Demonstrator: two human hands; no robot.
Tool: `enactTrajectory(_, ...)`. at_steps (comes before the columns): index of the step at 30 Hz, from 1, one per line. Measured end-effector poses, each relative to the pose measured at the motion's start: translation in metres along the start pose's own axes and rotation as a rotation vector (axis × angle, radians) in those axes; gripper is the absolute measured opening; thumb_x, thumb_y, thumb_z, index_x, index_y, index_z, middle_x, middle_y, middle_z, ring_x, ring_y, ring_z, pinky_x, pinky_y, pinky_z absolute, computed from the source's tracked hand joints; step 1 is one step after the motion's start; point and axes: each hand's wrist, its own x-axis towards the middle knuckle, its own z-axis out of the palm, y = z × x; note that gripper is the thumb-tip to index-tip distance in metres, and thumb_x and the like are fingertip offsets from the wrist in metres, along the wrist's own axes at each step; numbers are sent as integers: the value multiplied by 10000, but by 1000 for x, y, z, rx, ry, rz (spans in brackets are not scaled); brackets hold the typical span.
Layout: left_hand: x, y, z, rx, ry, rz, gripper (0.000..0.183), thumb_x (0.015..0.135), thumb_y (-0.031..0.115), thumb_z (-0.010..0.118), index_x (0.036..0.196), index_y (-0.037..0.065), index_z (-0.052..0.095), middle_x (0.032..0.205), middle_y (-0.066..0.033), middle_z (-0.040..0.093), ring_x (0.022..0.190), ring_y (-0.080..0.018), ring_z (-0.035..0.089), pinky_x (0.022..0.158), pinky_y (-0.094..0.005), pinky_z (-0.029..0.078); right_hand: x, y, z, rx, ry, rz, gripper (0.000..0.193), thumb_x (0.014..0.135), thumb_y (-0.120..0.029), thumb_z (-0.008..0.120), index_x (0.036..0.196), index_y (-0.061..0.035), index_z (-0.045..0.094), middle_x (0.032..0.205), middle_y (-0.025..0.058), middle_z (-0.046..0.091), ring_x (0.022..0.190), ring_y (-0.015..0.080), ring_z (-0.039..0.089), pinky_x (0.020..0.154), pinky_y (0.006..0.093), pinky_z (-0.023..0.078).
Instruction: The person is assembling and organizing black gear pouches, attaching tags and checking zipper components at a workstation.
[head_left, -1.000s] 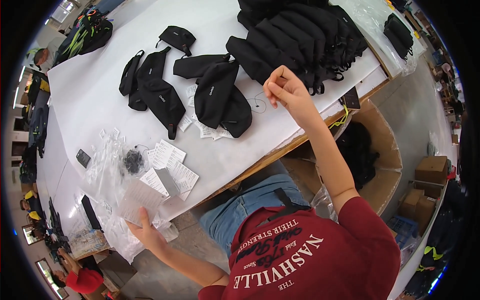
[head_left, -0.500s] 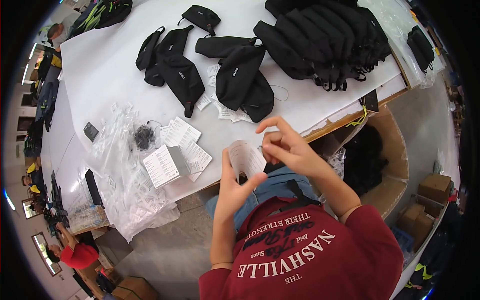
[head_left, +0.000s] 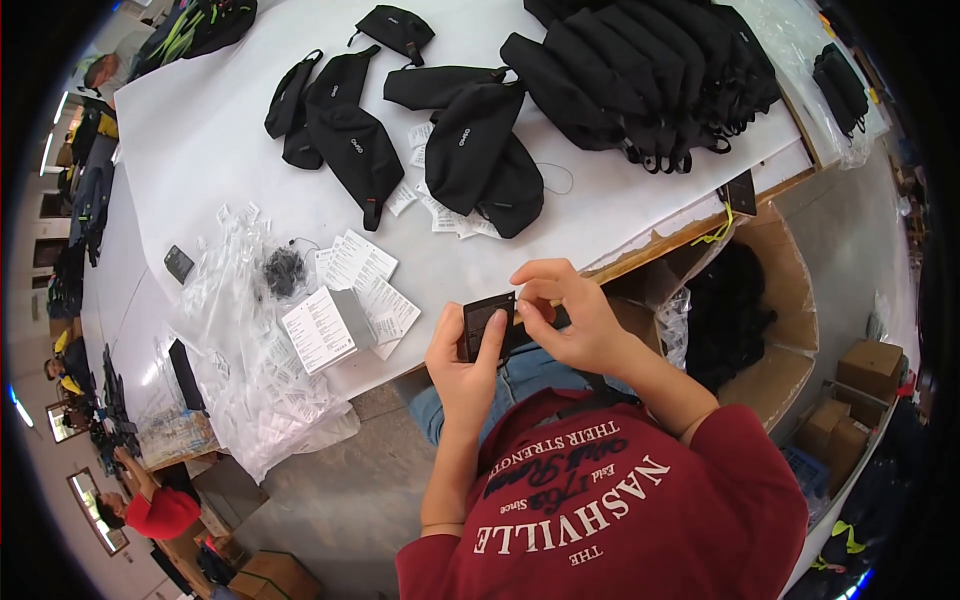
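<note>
My left hand point(head_left: 462, 362) grips a small black hang tag point(head_left: 476, 316) in front of the table's near edge, its thumb lying across the tag's face. Beside the tag's right edge, my right hand point(head_left: 582, 328) is closed, with thumb and index finger pinched together. Whatever is between those fingertips is too small to make out. A block of white printed cards point(head_left: 318, 330) stands on the table to the left, with several loose printed cards point(head_left: 352, 262) fanned behind it. A bundle of thin black cords point(head_left: 285, 271) lies next to them.
Several black zip pouches point(head_left: 357, 150) lie across the white table point(head_left: 220, 130), some over white labels. A large pile of black pouches point(head_left: 640, 80) fills the far right. Clear plastic point(head_left: 240, 370) hangs off the near left edge. A cardboard box point(head_left: 790, 330) stands below, right.
My left hand held a curled, white printed paper; now a black tag face shows in it. My right hand has shifted slightly and its fingers have drawn together by the tag's edge.
</note>
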Motion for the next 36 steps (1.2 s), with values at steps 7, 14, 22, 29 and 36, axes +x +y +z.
enactTrajectory(7,3,9,6,310,41,275,129,777,-5,685,898,-7,640,711,-56,517,623,-146,504,574,-244,414,2,4,0,4,-4,113,280,838,14,573,1094,-35,472,691,20,561,571,80,488,530,207,403)
enactTrajectory(14,0,6,7,310,37,290,199,764,-35,687,958,10,683,739,-67,563,641,-153,534,583,-243,427,1,4,-3,6,-12,122,249,869,-5,560,1100,-29,470,704,38,588,625,84,549,563,212,436)
enactTrajectory(22,3,-2,-2,60,-44,175,138,822,-11,648,958,-23,665,829,-56,590,727,-117,544,650,-221,427,9,6,-13,167,-80,226,86,862,-50,616,936,-23,581,680,11,598,594,62,559,557,196,429)
enactTrajectory(29,10,-12,-20,-180,-346,-120,124,939,53,507,987,-22,594,898,-28,570,792,-67,536,704,-194,419,0,10,-14,110,-193,230,84,850,-72,637,887,-23,579,631,36,592,561,81,522,533,230,411)
enactTrajectory(36,13,-12,-16,-164,-357,-73,41,930,55,521,912,18,520,827,-1,503,707,-51,478,642,-191,389,4,15,-13,432,-346,402,136,905,-148,588,906,-28,524,589,25,555,530,70,480,508,238,389)
